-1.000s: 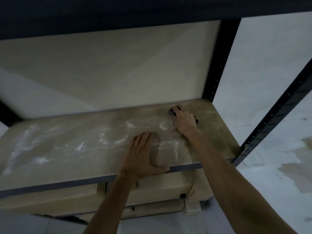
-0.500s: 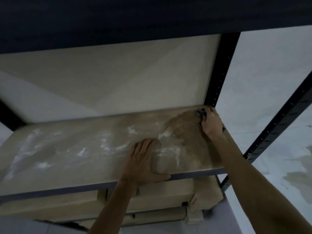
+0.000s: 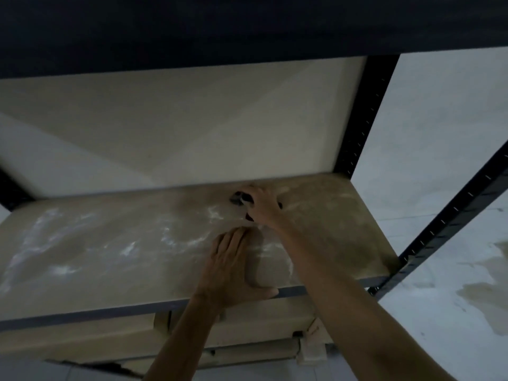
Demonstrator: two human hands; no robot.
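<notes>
A dusty tan shelf board (image 3: 110,257) lies in a black metal rack, streaked with white dust on its left and middle. My right hand (image 3: 265,207) lies on the board near its back edge and presses a dark cloth (image 3: 238,198) against it; only bits of the cloth show past my fingers. My left hand (image 3: 233,270) rests flat on the board at the front edge, fingers straight, thumb along the grey front rail (image 3: 82,316).
A black slotted upright (image 3: 362,114) stands at the back right and another (image 3: 450,215) at the front right. A dark upper shelf (image 3: 247,26) overhangs closely. Cardboard boxes (image 3: 247,336) lie on the level below. A stained pale floor (image 3: 453,312) is on the right.
My right hand has slid the cloth from the shelf's back right corner leftwards towards the middle. The right part of the board looks darker and wiped. My left hand has stayed put.
</notes>
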